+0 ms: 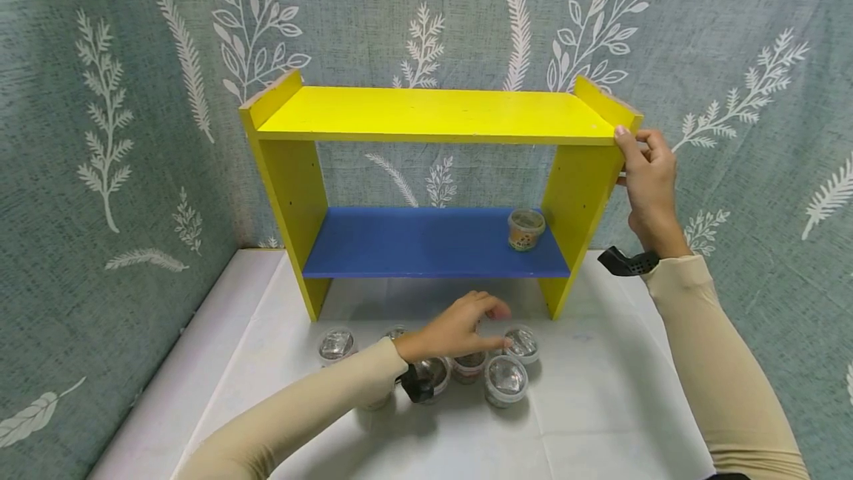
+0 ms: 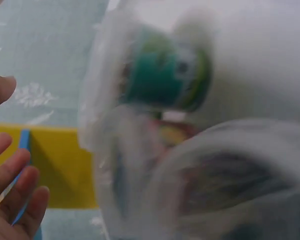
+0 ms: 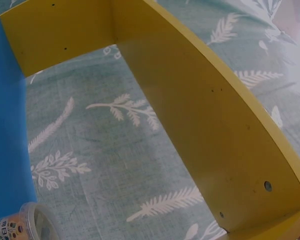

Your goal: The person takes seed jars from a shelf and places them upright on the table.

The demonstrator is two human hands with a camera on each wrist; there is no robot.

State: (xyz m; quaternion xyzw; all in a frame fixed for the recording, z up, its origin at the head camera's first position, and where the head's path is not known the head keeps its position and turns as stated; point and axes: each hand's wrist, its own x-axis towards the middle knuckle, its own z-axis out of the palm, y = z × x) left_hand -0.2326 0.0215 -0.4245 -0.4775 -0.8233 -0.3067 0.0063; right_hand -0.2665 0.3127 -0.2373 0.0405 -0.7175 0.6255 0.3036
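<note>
My left hand (image 1: 456, 328) reaches over a group of small plastic tubs with clear lids, its thumb and fingers spread apart with nothing between them. Nearest its thumb is a tub (image 1: 523, 345), and another tub (image 1: 506, 382) stands just in front. In the left wrist view a tub with a teal label (image 2: 155, 70) appears blurred. My right hand (image 1: 651, 180) grips the upper right corner of a yellow shelf unit (image 1: 426, 113), thumb on the front edge. On its blue lower shelf (image 1: 413, 243) a single tub (image 1: 525, 231) stands at the right end.
More tubs stand on the white table, one at the left (image 1: 336, 345) and others partly hidden under the left forearm. A leaf-patterned grey-green cloth (image 1: 426, 21) hangs behind the unit and at both sides.
</note>
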